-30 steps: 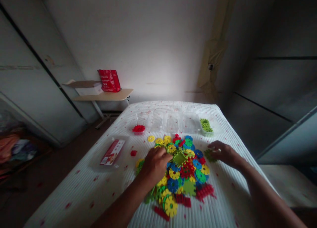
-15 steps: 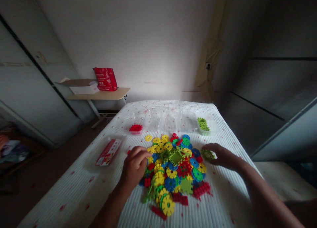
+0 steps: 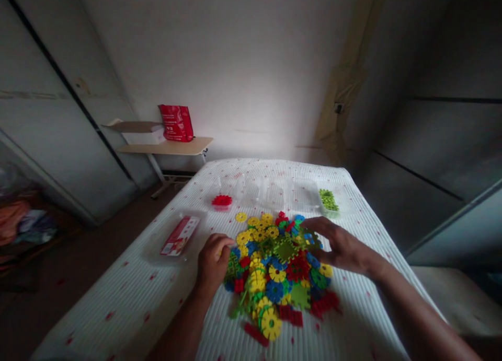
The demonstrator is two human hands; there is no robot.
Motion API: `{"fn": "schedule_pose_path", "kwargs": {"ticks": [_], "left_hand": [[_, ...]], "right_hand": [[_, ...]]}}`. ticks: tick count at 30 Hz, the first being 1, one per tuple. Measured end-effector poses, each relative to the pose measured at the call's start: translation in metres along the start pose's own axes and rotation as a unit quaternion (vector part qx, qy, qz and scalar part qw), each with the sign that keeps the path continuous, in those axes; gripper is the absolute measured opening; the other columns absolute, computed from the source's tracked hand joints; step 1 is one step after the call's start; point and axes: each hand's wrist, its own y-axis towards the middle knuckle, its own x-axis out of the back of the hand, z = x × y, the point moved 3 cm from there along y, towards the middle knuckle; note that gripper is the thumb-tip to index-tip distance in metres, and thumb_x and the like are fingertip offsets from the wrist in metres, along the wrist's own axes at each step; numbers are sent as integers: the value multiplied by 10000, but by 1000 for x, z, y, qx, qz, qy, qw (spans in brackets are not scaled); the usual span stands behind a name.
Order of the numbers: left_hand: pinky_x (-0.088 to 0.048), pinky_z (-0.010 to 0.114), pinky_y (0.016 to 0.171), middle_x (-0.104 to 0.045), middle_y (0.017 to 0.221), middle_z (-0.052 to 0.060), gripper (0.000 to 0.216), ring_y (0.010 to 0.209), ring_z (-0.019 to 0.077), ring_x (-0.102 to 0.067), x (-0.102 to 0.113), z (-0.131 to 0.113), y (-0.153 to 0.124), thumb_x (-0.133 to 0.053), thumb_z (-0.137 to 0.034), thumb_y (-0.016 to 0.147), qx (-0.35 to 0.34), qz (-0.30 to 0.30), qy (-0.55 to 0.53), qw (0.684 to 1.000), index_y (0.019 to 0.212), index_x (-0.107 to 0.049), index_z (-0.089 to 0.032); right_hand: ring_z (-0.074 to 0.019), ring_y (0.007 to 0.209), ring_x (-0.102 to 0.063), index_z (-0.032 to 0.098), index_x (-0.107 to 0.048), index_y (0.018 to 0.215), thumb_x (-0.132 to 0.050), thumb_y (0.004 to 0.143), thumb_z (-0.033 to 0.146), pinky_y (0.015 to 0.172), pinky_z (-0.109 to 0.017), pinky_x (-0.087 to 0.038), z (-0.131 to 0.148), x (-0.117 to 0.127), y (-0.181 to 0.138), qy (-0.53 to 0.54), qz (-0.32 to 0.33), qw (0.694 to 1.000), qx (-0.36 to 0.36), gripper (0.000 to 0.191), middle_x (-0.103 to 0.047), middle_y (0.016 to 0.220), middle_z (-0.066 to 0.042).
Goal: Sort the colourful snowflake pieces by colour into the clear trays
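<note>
Ribbed white cloth (image 3: 129, 303), flecked with small red marks; on its middle, a heaped mound of moulded plastic pieces (image 3: 276, 274), gathered between the two hands. Flat notched discs, each pierced at the centre, are seen in yellow, blue and green; one yellow disc (image 3: 240, 217) is set just off the far edge of the mound. Two square green plates, toothed along their edges, are exposed: one (image 3: 285, 249) near the middle, one (image 3: 300, 296) lower down. A red strip (image 3: 256, 334) is laid at the near edge, red blocks (image 3: 291, 315) close by.

Left hand (image 3: 214, 259) at the mound's left edge: fingers curled, thumb drawn in toward the forefinger; whether anything is enclosed cannot be told. Right hand (image 3: 337, 243) over the right edge: thumb and fingers well parted, green and blue plastic visible in the gap; whether any of it is gripped cannot be told.

Beyond the mound, clear thin-walled plastic containers (image 3: 270, 192) are ranged crosswise. Small red pieces (image 3: 221, 200) are held at the left end, light-green toothed pieces (image 3: 328, 199) stacked at the right. To the left of the mound, within the outline of another clear container (image 3: 194, 241), a red-and-white printed label (image 3: 180, 236) is seen.
</note>
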Motion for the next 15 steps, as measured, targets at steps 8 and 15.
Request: {"fn": "schedule_pose_path", "kwargs": {"ticks": [8,15], "left_hand": [[-465,247,729,-605,762,12,215,766,131,-577,-2,11,-4,-421,-86,734,20,8,-2,1000,712,-615,-177],[-465,244,720,-601,762,12,209,768,130,-574,-2,9,-3,-425,-94,745,25,7,-16,1000,717,-614,-181]], "right_hand": [[-284,1063,-513,167,-541,1192,-682,635,289,877,-414,-409,28,-34,38,-69,157,985,10,588,-599,1119,-129],[-274,1073,-488,178,-537,1188,-666,630,262,877,-402,-382,20,-48,32,-83,151,985,21,579,-578,1133,-122]]}}
